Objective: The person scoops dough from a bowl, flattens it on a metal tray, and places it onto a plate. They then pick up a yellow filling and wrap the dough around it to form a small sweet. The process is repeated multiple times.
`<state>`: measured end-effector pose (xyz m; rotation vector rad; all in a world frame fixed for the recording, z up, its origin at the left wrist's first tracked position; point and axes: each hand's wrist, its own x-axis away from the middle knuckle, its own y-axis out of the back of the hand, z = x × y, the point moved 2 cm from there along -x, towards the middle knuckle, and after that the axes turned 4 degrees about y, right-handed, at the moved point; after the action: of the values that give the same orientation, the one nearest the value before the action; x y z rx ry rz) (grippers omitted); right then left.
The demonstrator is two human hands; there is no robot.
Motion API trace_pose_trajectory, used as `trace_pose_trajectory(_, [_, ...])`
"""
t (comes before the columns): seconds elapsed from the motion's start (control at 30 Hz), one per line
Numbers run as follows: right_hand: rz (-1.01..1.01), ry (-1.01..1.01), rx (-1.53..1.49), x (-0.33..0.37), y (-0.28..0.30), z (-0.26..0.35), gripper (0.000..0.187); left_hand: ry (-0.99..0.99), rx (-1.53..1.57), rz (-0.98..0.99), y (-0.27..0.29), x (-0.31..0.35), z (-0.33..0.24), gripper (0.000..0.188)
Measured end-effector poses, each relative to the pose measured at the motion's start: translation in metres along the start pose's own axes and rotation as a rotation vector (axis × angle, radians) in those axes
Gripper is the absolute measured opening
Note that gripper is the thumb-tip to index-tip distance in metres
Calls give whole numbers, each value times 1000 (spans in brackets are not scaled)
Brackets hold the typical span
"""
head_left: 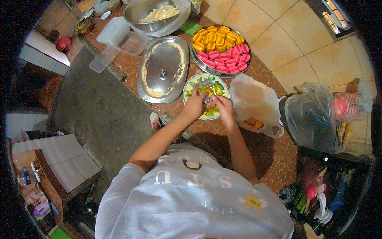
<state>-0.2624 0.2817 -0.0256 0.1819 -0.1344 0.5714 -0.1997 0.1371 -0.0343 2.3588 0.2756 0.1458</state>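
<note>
While both arms reached forward over the mottled brown counter [274, 159], the left hand [195, 104] and the right hand [223, 106] met above a flowered plate [195, 85], fingers curled in around a small clear-wrapped piece [208, 98] pinched between them. The plate lay directly under the hands, heaped with bright sweets. Beyond the hands stood a round metal tray [195, 59] of orange and pink sweets. Left of the left hand rested an oval steel lid [163, 71] dusted with crumbs. Just right of the right hand sat a translucent plastic bag [254, 101].
</note>
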Motion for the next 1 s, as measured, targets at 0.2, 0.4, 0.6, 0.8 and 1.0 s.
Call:
trace_pose_trajectory(0.2, [-94,30,-133,3,-3,-3,23,11,29,2,-6,-1,5,47])
trace_pose_trajectory(0.4, [-122,37,-177,3,-1,-3,22,13,14,18,-4,-2,4,49])
trace_pose_trajectory(0.6, [-104,45,-190,3,-2,-2,22,17,8,16,-8,-4,10,50])
trace_pose_trajectory(0.8, [-83,67,-213,2,0,-2,20,33,15,26,-4,-2,7,50])
trace_pose_trajectory(1.0, [-85,44,-186,2,-2,-2,20,43,41,31,-2,-3,6,50])
